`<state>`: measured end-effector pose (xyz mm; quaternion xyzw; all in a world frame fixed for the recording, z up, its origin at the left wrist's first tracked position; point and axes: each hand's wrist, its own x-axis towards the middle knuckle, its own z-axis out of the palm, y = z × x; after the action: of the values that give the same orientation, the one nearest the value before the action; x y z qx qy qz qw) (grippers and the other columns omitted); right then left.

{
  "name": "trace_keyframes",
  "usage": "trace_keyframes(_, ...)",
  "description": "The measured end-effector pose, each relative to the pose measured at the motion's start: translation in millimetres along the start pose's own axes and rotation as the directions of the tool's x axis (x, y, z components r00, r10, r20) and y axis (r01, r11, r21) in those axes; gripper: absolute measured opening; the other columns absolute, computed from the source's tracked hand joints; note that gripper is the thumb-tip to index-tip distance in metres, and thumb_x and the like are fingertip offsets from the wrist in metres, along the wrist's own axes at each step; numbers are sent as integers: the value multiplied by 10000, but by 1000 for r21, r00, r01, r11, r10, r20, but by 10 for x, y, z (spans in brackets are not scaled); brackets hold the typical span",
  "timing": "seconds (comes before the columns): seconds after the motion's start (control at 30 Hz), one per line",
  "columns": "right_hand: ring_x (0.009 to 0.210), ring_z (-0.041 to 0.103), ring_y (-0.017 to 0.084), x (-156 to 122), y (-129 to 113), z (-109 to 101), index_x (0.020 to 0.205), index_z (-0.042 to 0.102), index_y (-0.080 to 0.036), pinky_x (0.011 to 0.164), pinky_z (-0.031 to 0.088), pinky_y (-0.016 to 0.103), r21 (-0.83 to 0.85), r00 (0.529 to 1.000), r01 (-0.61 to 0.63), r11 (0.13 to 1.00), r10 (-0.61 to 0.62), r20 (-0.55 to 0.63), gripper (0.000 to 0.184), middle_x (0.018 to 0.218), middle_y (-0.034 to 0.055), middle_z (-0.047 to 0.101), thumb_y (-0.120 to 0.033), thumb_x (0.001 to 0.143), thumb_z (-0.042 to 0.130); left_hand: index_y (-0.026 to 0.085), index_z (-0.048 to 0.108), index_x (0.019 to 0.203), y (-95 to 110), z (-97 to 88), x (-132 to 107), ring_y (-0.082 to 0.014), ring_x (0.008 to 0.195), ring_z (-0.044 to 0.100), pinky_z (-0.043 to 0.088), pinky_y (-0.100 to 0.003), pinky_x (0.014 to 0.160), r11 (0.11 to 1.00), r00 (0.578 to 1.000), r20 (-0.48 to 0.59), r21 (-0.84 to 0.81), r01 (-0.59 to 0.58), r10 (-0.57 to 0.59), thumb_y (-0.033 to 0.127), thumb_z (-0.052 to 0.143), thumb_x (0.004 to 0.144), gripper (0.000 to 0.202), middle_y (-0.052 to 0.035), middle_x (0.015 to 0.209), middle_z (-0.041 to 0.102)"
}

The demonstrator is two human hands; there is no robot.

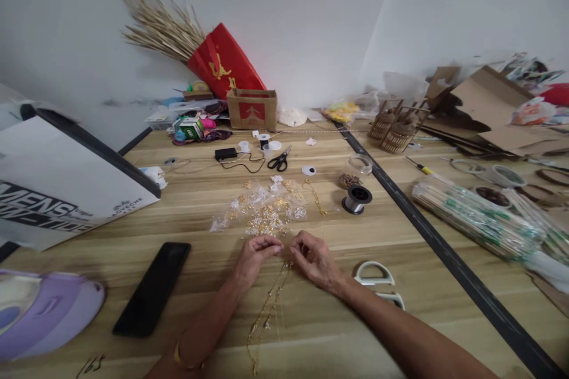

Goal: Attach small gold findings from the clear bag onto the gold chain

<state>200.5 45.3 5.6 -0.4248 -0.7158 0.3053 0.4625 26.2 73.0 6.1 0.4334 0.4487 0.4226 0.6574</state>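
Note:
My left hand (pixel 255 257) and my right hand (pixel 315 260) face each other above the table, fingertips a small gap apart. Each is closed in a pinch, and whatever sits between the fingers is too small to make out. A gold chain with small beads (pixel 267 311) runs from just below the fingertips down towards me, doubled into a long loop. Faint clear thread seems to lie beside it. Just beyond my hands is a pile of gold and clear beads (pixel 265 222) with small plastic bags (pixel 255 198). A shorter gold chain (pixel 316 196) lies to its right.
White-handled scissors (pixel 376 274) lie by my right forearm, a black phone (pixel 152 289) left of my left arm. Farther back are a wire spool (pixel 356 199), a jar of brown beads (pixel 351 180) and black scissors (pixel 280 160). Wrapped sticks (pixel 475 213) lie right, a white box (pixel 66 177) left.

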Motion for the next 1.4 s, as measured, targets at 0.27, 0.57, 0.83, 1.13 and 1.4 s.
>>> trace_keyframes(0.27,558,455,121,-5,-23,-20,761,581,-197,524,344,232,26,998,-10,1000,9,63,107,652,5,516,-252,834,527,151,696,669,-43,-41,23,-155,647,596,460,-279,682,994,999,23,109,-30,28,252,764,540,177,-20,651,688)
trace_keyframes(0.57,531,441,107,-12,-28,-15,745,560,-193,491,327,214,21,993,-21,1000,18,119,92,636,-2,532,-205,824,516,147,694,661,-55,-50,39,-156,654,602,457,-273,687,992,1000,18,127,-26,24,244,765,534,175,-22,661,693)
trace_keyframes(0.83,503,430,96,-11,-15,-14,731,562,-191,475,326,203,26,993,-30,999,26,115,90,610,-18,516,-214,809,524,149,701,673,-70,-67,39,-171,681,624,478,-285,705,985,998,33,164,-53,48,242,752,562,153,-30,688,708)
trace_keyframes(1.13,520,442,99,-8,-17,-12,737,559,-189,493,328,204,26,991,-33,999,29,129,71,628,-15,530,-168,795,524,156,714,673,-68,-64,37,-163,680,627,483,-271,702,986,998,45,156,-56,49,215,746,565,127,-21,690,712)
trace_keyframes(1.4,521,442,99,-16,0,-6,738,553,-191,509,335,212,-15,991,-10,1000,12,136,78,630,-18,521,-180,805,514,155,713,681,-64,-61,34,-167,688,636,492,-280,720,985,997,58,165,-57,48,211,741,578,121,-20,696,717)
